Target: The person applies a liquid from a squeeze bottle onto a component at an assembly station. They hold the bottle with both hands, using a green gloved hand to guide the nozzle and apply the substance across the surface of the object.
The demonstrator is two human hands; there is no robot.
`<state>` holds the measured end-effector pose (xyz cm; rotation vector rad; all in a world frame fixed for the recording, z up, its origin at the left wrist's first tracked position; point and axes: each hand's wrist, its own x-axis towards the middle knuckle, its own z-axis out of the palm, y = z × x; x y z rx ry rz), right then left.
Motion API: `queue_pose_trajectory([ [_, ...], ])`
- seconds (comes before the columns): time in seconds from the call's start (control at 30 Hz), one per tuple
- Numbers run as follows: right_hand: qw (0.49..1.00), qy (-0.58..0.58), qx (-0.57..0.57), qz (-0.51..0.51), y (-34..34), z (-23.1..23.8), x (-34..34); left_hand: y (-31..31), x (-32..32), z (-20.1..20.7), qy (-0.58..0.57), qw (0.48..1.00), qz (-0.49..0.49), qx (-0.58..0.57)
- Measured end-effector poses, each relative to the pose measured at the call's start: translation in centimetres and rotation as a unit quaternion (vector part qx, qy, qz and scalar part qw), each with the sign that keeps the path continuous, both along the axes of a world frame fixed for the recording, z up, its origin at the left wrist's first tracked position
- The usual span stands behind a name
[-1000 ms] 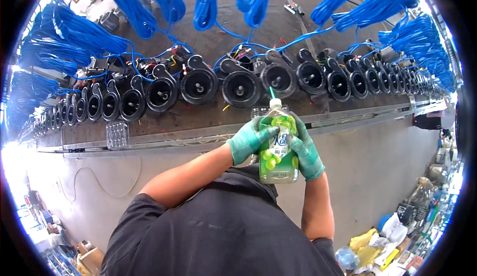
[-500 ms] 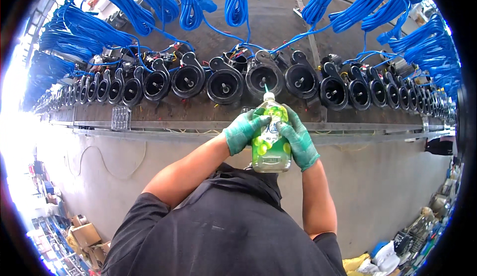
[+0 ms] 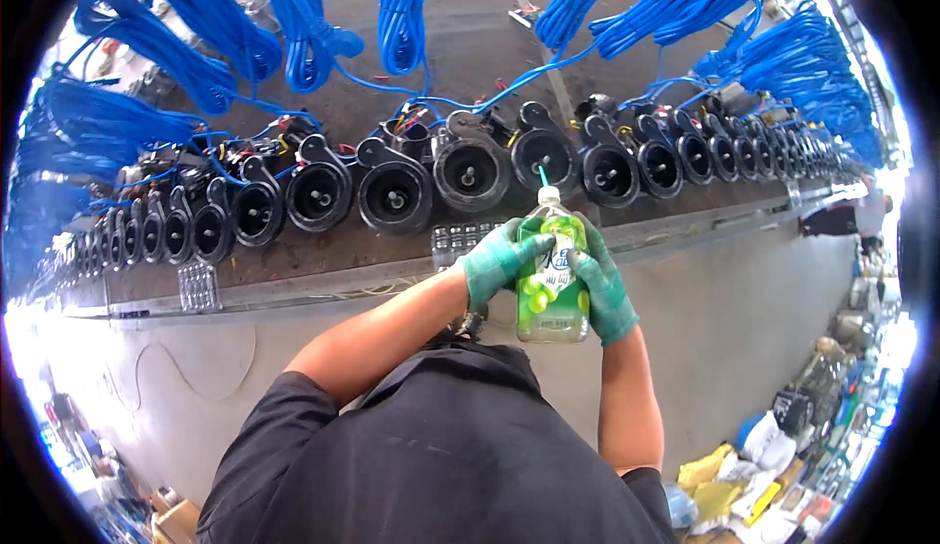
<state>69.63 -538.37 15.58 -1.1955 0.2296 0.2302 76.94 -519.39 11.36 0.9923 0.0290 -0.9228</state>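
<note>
Between my two green-gloved hands is a clear plastic bottle (image 3: 553,299) with a green label and a thin teal spout at its cap. My left hand (image 3: 504,258) grips its left side, and my right hand (image 3: 605,284) wraps round the right side; both thumbs press on the front. The spout points away from me, with its tip over a round black housing (image 3: 545,157) that has a metal shaft in the middle. Whether the tip touches the shaft I cannot tell. A similar black housing (image 3: 470,174) stands just left of it.
Several more black housings curve away along the dark bench (image 3: 333,255) on both sides. Coiled blue cables (image 3: 401,15) lie behind them. Clear plastic trays (image 3: 199,287) sit at the bench's front edge. Bags and boxes (image 3: 764,446) lie at the lower right.
The bottle and both hands have moved right along the row, from one black housing to the one beside it. The view has shifted rightward too. Both hands keep their hold.
</note>
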Motion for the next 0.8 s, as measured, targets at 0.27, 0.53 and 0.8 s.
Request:
queue_pose_trajectory([
  [0.27, 0.998, 0.050, -0.036, -0.026, 0.3, 0.1, 0.6, -0.2, 1.1, -0.1, 0.009, 0.999, -0.022, 0.035],
  [0.53, 0.997, 0.062, -0.031, -0.013, -0.6, 0.8, 0.8, -1.1, 0.9, -1.2, 0.032, 0.999, -0.009, -0.006],
  [0.8, 0.997, 0.029, -0.062, -0.019, -6.7, 1.4, -0.8, -7.0, -0.1, -0.1, -0.014, 0.999, -0.042, -0.006],
])
